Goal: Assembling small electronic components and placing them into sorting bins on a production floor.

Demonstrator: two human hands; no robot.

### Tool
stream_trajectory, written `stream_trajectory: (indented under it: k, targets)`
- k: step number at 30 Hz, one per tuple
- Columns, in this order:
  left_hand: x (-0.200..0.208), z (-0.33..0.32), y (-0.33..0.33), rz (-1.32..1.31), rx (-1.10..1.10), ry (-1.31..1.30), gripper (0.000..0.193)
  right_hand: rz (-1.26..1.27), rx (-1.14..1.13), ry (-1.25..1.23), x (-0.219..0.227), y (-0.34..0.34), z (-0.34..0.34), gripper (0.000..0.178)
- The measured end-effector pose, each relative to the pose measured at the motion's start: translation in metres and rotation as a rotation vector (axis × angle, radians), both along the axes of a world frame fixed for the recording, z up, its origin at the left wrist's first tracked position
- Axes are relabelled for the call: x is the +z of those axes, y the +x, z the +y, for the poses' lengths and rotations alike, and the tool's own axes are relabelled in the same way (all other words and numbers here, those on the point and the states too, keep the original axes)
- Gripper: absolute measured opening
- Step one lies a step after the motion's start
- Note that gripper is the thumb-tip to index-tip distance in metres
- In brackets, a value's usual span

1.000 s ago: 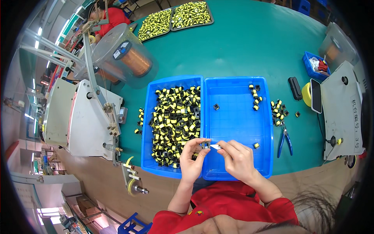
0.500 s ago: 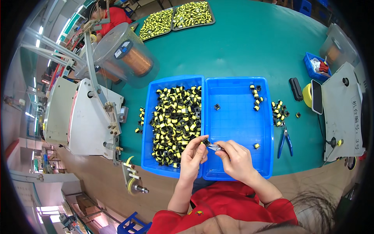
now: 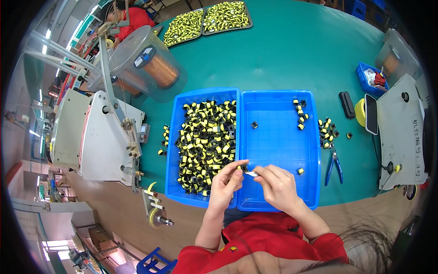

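Note:
My left hand (image 3: pixel 226 186) pinches a small black-and-yellow wound coil bobbin (image 3: pixel 242 168) between thumb and fingertips, over the seam of two blue trays. In my right hand (image 3: pixel 279 186) is a small silver pointed tool (image 3: pixel 251 173), its tip touching or very near the bobbin; fingers hide most of it. Many similar bobbins (image 3: pixel 205 141) fill the left blue tray (image 3: pixel 170 178). The right blue tray (image 3: pixel 273 150) holds a few bobbins in its far right corner, one black piece (image 3: pixel 254 124) and a single bobbin (image 3: pixel 301 171) by my right hand.
Blue-handled cutters (image 3: pixel 334 168) and loose bobbins (image 3: pixel 327 132) lie right of the trays. Machines (image 3: pixel 109 141) flank the green table (image 3: pixel 273 45). Copper wire spools (image 3: pixel 159 71) stand far left in clear tubs. Full metal trays (image 3: pixel 226 18) sit at the back, near another person (image 3: pixel 137 20).
Both hands stay in nearly the same place. The silver tool and the bobbin have shifted and turned slightly at the fingertips.

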State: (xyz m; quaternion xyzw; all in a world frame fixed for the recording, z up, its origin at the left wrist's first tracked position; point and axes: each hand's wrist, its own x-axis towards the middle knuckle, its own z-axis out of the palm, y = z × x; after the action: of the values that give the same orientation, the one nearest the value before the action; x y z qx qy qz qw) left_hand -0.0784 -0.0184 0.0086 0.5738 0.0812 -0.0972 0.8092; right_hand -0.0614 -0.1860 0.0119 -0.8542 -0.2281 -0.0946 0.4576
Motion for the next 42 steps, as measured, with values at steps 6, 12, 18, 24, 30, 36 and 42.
stream_trajectory:
  k: [6, 12, 18, 24, 30, 36, 42]
  targets:
    - [-0.0004, -0.0005, -0.0004, -0.01, 0.016, -0.02, 0.032, 0.053, -0.01, 0.065, -0.0001, -0.0022, 0.002, 0.017]
    - [-0.0003, 0.0023, -0.0003, -0.025, 0.023, 0.012, 0.032, 0.093, -0.004, 0.078, 0.0035, -0.0025, 0.0016, 0.018]
    - [0.0009, -0.0003, -0.001, -0.051, 0.037, 0.092, 0.032, 0.085, -0.007, 0.069, 0.0021, -0.0033, 0.0033, 0.017]
    - [-0.0026, 0.0009, 0.0007, -0.047, 0.009, 0.109, 0.031, 0.07, -0.002, 0.031, 0.0014, -0.0019, 0.0015, 0.018]
    - [-0.0029, 0.0014, 0.003, 0.006, -0.02, 0.078, 0.03, 0.006, -0.01, -0.036, 0.0021, -0.0012, 0.0021, 0.018]
    - [-0.0027, -0.0022, 0.0027, -0.125, 0.027, 0.304, 0.027, 0.015, -0.012, -0.035, 0.0009, -0.001, 0.0021, 0.018]
    - [-0.0033, -0.0003, 0.003, -0.05, -0.014, 0.196, 0.025, -0.008, -0.03, -0.01, -0.0029, 0.0003, 0.0015, 0.016]
